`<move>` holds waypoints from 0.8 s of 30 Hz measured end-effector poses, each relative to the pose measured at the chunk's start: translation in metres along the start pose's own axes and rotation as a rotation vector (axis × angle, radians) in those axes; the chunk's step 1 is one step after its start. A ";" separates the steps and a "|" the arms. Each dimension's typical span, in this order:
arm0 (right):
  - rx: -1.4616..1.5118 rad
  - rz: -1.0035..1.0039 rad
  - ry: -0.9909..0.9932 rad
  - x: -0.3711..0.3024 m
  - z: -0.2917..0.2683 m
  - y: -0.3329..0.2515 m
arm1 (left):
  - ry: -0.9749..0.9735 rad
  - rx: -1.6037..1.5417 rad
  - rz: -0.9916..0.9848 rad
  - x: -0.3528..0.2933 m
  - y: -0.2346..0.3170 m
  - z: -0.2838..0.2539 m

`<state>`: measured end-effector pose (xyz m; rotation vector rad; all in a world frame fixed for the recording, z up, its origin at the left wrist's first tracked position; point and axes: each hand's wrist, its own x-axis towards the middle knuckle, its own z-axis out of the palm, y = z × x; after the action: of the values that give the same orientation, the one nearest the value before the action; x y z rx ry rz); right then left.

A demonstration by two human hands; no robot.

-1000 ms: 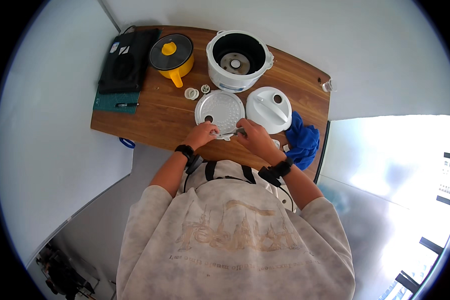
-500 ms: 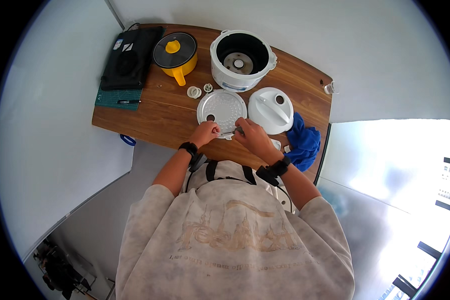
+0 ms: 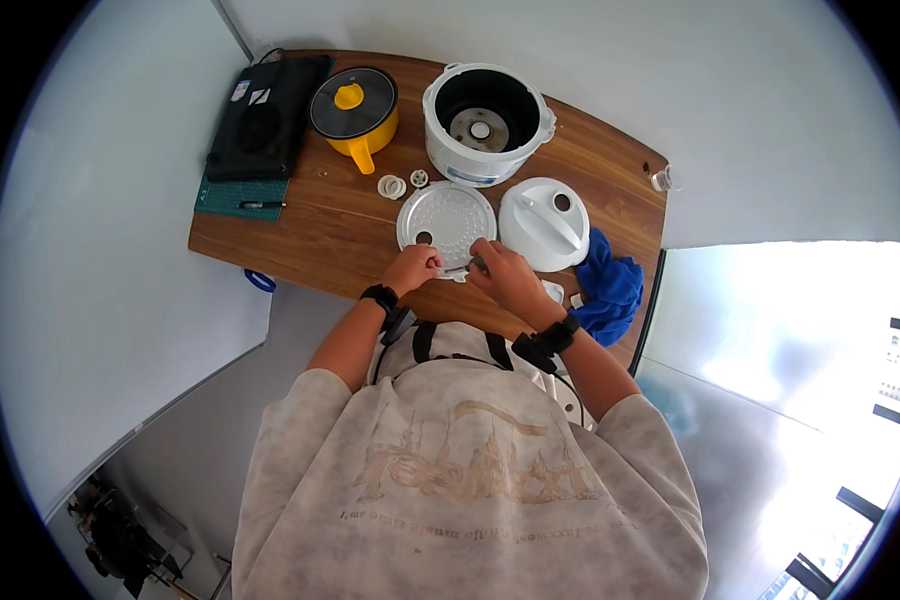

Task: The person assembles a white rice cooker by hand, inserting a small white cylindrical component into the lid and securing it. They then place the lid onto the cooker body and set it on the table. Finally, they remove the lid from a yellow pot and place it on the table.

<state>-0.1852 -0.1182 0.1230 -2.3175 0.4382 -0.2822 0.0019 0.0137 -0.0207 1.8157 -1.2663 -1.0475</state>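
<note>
The right hand point(image 3: 503, 270) grips a slim grey tool point(image 3: 478, 263) over a round silver plate point(image 3: 452, 215) near the front edge of the brown wooden worktop point(image 3: 310, 240); left hand point(image 3: 413, 268) narrow, contents unclear.

Dotted pale silver on round plate point(image 3: 450, 222) at twelve o'clock; yellow on pot point(image 3: 375, 138) at eleven; solid blue on cloth point(image 3: 610, 285) at three; mottled beige on shirt point(image 3: 480, 470) at six.
</note>
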 end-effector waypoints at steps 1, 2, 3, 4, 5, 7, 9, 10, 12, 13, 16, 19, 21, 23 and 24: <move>0.005 0.004 0.001 0.000 0.000 0.000 | -0.003 0.001 -0.004 0.000 0.002 -0.001; 0.005 0.012 0.002 0.000 0.000 0.000 | -0.007 0.003 -0.008 0.000 0.003 -0.001; 0.006 0.017 0.003 0.000 -0.001 -0.001 | -0.001 0.004 -0.001 0.000 0.002 -0.001; 0.007 0.023 0.004 0.000 -0.001 -0.001 | 0.004 0.005 0.006 0.000 0.002 -0.001; 0.010 0.024 0.006 0.000 0.000 -0.001 | 0.010 0.006 0.013 0.000 0.001 -0.001; 0.012 0.028 0.009 0.000 0.000 0.000 | 0.013 0.009 0.021 0.000 0.000 0.000; -0.011 0.026 -0.017 -0.001 -0.001 -0.001 | 0.016 0.006 0.024 0.001 -0.001 0.001; -0.021 0.025 -0.030 -0.002 -0.002 -0.001 | 0.018 0.002 0.023 0.002 -0.001 0.001; -0.036 -0.025 -0.076 -0.002 -0.005 -0.003 | 0.017 -0.006 0.019 0.002 -0.002 0.001; -0.044 -0.050 -0.098 -0.003 -0.006 -0.003 | 0.014 -0.009 0.015 0.002 -0.002 0.001; -0.094 -0.059 -0.138 -0.006 -0.008 -0.004 | 0.003 -0.012 0.007 0.002 0.000 0.000; -0.092 -0.066 -0.134 -0.004 -0.012 -0.008 | -0.001 -0.003 0.001 0.001 0.002 -0.001; -0.094 -0.081 -0.120 -0.002 -0.009 -0.005 | -0.003 0.004 -0.006 0.001 0.003 -0.002; -0.087 -0.078 -0.116 0.001 -0.008 -0.001 | -0.006 0.009 -0.018 0.001 0.005 -0.003; -0.079 -0.068 -0.122 0.002 -0.009 -0.001 | -0.008 0.008 -0.021 0.001 0.006 -0.003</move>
<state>-0.1860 -0.1239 0.1297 -2.4142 0.3153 -0.1575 0.0027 0.0112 -0.0141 1.8360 -1.2610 -1.0637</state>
